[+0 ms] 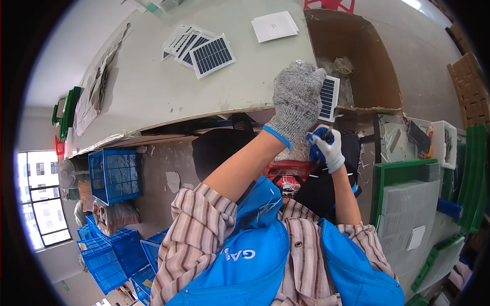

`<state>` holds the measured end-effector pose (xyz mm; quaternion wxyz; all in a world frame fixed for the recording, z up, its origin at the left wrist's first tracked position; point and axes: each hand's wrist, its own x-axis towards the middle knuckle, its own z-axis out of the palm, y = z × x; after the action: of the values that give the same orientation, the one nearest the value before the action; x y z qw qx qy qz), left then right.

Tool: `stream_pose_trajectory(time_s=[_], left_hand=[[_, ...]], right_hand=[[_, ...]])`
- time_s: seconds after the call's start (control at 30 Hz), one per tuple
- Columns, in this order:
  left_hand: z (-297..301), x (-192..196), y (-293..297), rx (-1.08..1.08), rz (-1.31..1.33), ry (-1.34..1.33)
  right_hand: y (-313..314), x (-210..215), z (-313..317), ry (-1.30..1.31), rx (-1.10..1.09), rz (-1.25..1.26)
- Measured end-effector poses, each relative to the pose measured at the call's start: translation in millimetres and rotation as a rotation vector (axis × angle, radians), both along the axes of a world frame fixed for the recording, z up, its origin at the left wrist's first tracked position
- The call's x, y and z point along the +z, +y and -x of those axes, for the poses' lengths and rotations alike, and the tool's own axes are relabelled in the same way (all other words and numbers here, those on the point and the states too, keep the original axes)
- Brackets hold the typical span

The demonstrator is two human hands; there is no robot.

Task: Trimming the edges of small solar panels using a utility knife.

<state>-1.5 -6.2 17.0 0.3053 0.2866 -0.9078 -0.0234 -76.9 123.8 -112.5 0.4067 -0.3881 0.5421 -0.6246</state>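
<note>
My left hand (298, 94), in a grey knit glove with a blue cuff, is closed at the table's near edge. It grips a small solar panel (329, 98) with dark cells and a white border, which sticks out to the right of the glove. The fingertips behind the panel are hidden. Just below and to the right, my right hand (326, 148) wears a white glove with blue-coated fingers. Its fingers are curled together near the panel's lower end, around something dark that I cannot make out.
Several overlapping solar panels (212, 55) lie on the pale table (153, 97), with white cards (274, 26) farther right. An open cardboard box (375, 66) adjoins the table's right end. Blue crates (115, 176) stand at the left; green-edged trays (380, 191) stand at the right.
</note>
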Motion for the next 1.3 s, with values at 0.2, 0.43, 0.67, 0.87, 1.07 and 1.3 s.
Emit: stream_pose_trajectory(time_s=[0.2, 0.43, 0.67, 0.87, 1.07, 1.3], left_hand=[[2.2, -7.2, -1.0, -0.019, 0.033, 0.063], [-1.1, 3.0, 1.8, -0.046, -0.112, -0.042], [0.1, -8.3, 7.2, 0.06, 0.031, -0.006], [0.8, -13.8, 2.3, 0.037, 0.204, 0.0], [-8.1, -4.9, -10.7, -0.372, -0.113, -0.052], [-7.7, -15.9, 10.1, -0.055, 0.166, 0.043]], right_hand=[[-14.8, 18.0, 7.2, -0.033, -0.075, 0.043], [13.6, 17.7, -34.4, 0.075, 0.099, 0.043], [-19.3, 18.1, -32.2, 0.406, -0.606, -0.004], [-72.2, -7.5, -9.9, -0.152, -0.551, 0.25], [-81.3, 6.9, 22.5, -1.074, -0.026, 0.38], [-18.8, 7.8, 20.1, -0.123, -0.177, 0.06]])
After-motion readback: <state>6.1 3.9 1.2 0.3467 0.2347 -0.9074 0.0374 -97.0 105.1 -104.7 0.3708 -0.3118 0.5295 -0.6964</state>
